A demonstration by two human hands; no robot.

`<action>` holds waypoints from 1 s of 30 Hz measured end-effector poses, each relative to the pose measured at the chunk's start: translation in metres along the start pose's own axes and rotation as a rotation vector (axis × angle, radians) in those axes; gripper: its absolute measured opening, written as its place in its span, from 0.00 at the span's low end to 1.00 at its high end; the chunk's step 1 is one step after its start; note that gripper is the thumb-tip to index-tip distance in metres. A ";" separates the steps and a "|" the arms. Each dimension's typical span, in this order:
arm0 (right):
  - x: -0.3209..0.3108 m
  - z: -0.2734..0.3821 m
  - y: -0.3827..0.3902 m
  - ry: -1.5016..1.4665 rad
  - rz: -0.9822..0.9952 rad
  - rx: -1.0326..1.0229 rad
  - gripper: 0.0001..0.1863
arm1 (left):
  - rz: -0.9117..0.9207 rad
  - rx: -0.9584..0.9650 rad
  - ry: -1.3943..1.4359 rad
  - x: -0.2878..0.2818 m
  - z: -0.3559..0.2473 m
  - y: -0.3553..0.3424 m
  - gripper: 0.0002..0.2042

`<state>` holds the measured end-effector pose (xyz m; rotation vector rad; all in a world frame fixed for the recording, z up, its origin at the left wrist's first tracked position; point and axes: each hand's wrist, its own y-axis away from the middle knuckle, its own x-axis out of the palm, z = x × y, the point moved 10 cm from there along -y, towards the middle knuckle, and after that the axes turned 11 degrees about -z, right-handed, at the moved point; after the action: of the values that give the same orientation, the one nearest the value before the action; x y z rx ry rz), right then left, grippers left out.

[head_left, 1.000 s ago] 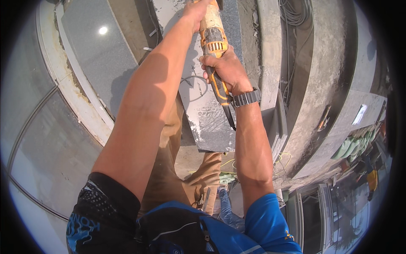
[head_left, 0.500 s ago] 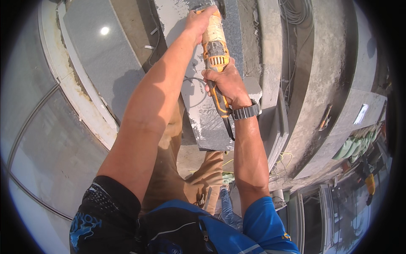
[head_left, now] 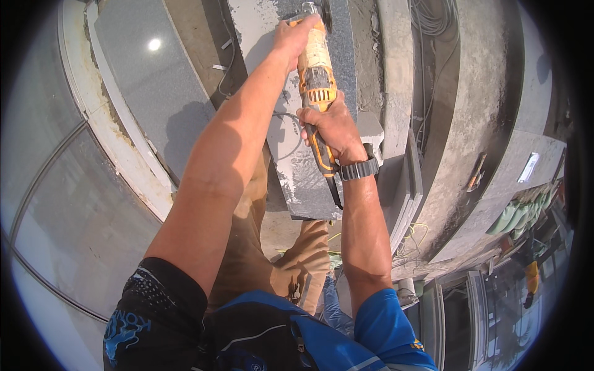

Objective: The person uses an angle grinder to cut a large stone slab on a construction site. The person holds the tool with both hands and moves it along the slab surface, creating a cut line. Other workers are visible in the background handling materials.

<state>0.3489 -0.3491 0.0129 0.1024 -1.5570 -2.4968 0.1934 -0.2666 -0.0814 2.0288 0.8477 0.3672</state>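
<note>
A yellow and black angle grinder (head_left: 317, 77) lies lengthwise over a grey stone slab (head_left: 294, 182) whose upper face is partly pale and dusty. My left hand (head_left: 296, 38) is closed round the grinder's head end, near the top of the view. Farther back, my right hand (head_left: 334, 127), below which sits a dark wristwatch, grips the rear handle. A dark disc (head_left: 327, 17) shows at the right of the grinder's head, edge-on to me; whether it touches the stone I cannot tell. The black power cord (head_left: 334, 190) leaves the handle's end.
Left of the slab lies a broad grey stone panel (head_left: 145, 68). Stone ledges like steps (head_left: 464, 123) run along the right, with a hand tool (head_left: 476, 172) on one. A coil of cable (head_left: 433, 15) lies at the upper right. Upright slabs (head_left: 405, 185) lean beside my right forearm.
The grinder and both hands have shifted slightly down and to the right, toward me. Both grips stay the same. A yellow-clad figure at the far right has moved a little.
</note>
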 end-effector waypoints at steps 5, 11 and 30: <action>-0.001 -0.004 0.002 0.031 -0.002 0.020 0.32 | 0.003 -0.006 -0.020 -0.001 0.004 0.004 0.42; 0.003 0.000 -0.009 -0.006 0.037 -0.007 0.32 | 0.021 0.009 -0.048 0.003 -0.005 -0.002 0.42; 0.014 0.030 -0.032 0.042 0.041 -0.008 0.30 | 0.034 -0.017 -0.031 0.008 -0.011 -0.014 0.39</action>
<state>0.3257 -0.3119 -0.0017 0.1194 -1.5174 -2.4532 0.1877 -0.2489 -0.0870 2.0302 0.7893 0.3601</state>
